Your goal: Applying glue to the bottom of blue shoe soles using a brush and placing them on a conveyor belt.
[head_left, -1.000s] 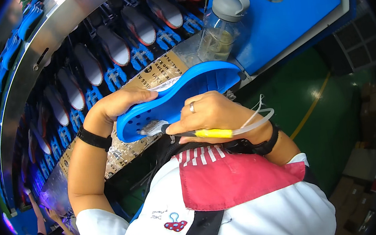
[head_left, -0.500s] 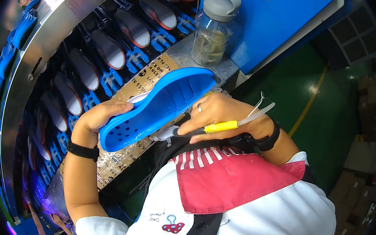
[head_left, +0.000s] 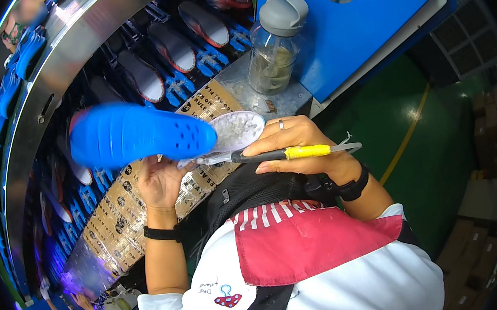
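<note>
My left hand (head_left: 160, 184) is below a blue shoe sole (head_left: 139, 135), palm up, with its fingers partly hidden behind the sole as it holds it. The sole lies across the conveyor side, its holed end toward the right. Between thumb and fingers, my right hand (head_left: 295, 144) grips a brush (head_left: 281, 153) with a black handle, yellow wrapping and a pale tip. That tip is close to the sole's right end. Beside it, partly covered by the sole, is a white oval dish (head_left: 239, 130) with lumpy whitish residue inside.
A conveyor with several grey-white shoes (head_left: 139, 76) on blue holders runs along the left. Taped cardboard (head_left: 118, 227) covers the ledge. A clear bottle (head_left: 274, 54) with a grey lid stands by a blue panel (head_left: 362, 30). Another person's arm (head_left: 89, 305) shows lower left.
The blue sole has swung left and turned, its holed end now pointing right. My left hand has moved right and rolled palm up. The white oval dish has come into fuller view.
</note>
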A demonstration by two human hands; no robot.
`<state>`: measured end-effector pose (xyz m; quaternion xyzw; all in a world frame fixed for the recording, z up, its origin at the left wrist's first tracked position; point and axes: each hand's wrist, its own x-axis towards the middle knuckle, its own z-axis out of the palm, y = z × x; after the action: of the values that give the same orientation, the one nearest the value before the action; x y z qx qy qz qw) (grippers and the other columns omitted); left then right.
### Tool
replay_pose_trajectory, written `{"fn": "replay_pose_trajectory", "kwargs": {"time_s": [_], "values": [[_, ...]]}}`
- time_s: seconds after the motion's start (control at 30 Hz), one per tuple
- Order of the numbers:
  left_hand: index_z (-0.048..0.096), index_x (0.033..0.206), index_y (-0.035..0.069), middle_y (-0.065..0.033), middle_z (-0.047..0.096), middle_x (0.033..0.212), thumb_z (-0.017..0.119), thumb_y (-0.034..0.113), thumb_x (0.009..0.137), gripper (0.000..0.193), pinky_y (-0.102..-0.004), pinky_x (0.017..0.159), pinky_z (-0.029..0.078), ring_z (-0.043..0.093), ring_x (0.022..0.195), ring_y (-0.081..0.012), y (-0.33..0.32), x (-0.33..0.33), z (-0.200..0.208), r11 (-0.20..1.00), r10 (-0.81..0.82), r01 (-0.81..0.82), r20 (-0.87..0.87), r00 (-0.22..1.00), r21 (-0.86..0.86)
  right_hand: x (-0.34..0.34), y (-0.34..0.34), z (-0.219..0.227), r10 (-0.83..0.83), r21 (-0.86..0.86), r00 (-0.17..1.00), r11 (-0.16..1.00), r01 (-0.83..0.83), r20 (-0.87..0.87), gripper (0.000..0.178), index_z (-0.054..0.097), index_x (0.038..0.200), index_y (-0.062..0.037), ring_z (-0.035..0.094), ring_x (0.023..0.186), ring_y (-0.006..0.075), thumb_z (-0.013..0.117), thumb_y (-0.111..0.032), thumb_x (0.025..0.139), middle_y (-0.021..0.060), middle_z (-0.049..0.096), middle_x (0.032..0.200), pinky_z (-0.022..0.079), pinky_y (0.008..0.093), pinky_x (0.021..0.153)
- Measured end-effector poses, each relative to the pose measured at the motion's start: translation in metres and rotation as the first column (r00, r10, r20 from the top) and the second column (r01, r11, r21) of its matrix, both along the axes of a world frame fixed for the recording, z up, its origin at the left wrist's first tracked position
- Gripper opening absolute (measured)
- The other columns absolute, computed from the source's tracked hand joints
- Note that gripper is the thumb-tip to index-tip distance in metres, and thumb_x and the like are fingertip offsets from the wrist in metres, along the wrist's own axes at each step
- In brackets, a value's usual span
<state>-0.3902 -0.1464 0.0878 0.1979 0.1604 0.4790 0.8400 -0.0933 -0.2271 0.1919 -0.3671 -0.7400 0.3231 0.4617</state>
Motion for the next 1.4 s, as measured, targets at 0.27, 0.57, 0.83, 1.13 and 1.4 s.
{"fn": "replay_pose_trajectory", "kwargs": {"time_s": [0.27, 0.57, 0.83, 1.13, 1.4], "values": [[0.033, 0.144, 0.006, -0.0248, 0.035, 0.145, 0.036, 0.067, 0.087, 0.083, -0.0635, 0.098, 0.038, 0.04, 0.13, -0.0414, -0.028, -0.008, -0.023, 0.992, -0.09, 0.035, -0.484, 0.871, -0.122, -0.003, -0.007, 0.005, -0.043, 0.004, 0.998, 0.999, 0.043, 0.054, 0.028, 0.07, 0.095, -0.0013, 0.066, 0.073, 0.0234, 0.079, -0.009, 0.07, 0.0127, 0.07, 0.085, 0.05, 0.0305, 0.065], [0.032, 0.142, 0.004, -0.0268, 0.044, 0.135, 0.039, 0.075, 0.082, 0.094, -0.0604, 0.073, 0.054, 0.052, 0.114, -0.0459, -0.055, -0.017, -0.035, 0.907, -0.012, 0.116, 0.249, 0.968, -0.405, -0.022, -0.01, 0.012, -0.234, -0.049, 0.972, 0.971, 0.233, -0.021, 0.022, 0.069, 0.093, -0.0017, 0.066, 0.068, 0.0183, 0.074, -0.006, 0.072, 0.0098, 0.068, 0.078, 0.049, 0.027, 0.061], [0.033, 0.143, 0.012, -0.0198, 0.045, 0.136, 0.04, 0.075, 0.082, 0.088, -0.0615, 0.09, 0.047, 0.05, 0.118, -0.041, -0.046, 0.013, 0.013, 0.986, -0.021, 0.055, 0.215, 0.976, -0.154, -0.068, 0.008, 0.033, -0.122, 0.03, 0.982, 0.991, 0.127, -0.146, 0.019, 0.067, 0.089, -0.0012, 0.064, 0.064, 0.0156, 0.074, -0.007, 0.071, 0.0083, 0.066, 0.075, 0.048, 0.0277, 0.057], [0.039, 0.141, 0.015, -0.0144, 0.048, 0.136, 0.046, 0.069, 0.082, 0.08, -0.0481, 0.102, 0.041, 0.051, 0.119, -0.0321, -0.031, 0.046, 0.014, 0.987, 0.074, -0.059, 0.1, 0.992, -0.151, -0.095, 0.022, 0.049, -0.534, 0.463, 0.836, 0.777, 0.427, 0.124, 0.025, 0.062, 0.088, -0.0017, 0.059, 0.065, 0.0269, 0.073, -0.005, 0.066, 0.0105, 0.061, 0.075, 0.048, 0.0355, 0.059], [0.043, 0.138, 0.015, -0.0125, 0.051, 0.133, 0.049, 0.066, 0.082, 0.075, -0.0455, 0.102, 0.042, 0.052, 0.118, -0.0307, -0.027, 0.052, 0.024, 0.993, 0.115, -0.118, 0.123, 0.986, 0.018, -0.095, 0.015, 0.044, -0.342, 0.463, 0.939, 0.829, 0.313, -0.022, 0.028, 0.063, 0.088, -0.0007, 0.061, 0.064, 0.0256, 0.075, -0.008, 0.064, 0.0108, 0.063, 0.077, 0.05, 0.0337, 0.057]]}}
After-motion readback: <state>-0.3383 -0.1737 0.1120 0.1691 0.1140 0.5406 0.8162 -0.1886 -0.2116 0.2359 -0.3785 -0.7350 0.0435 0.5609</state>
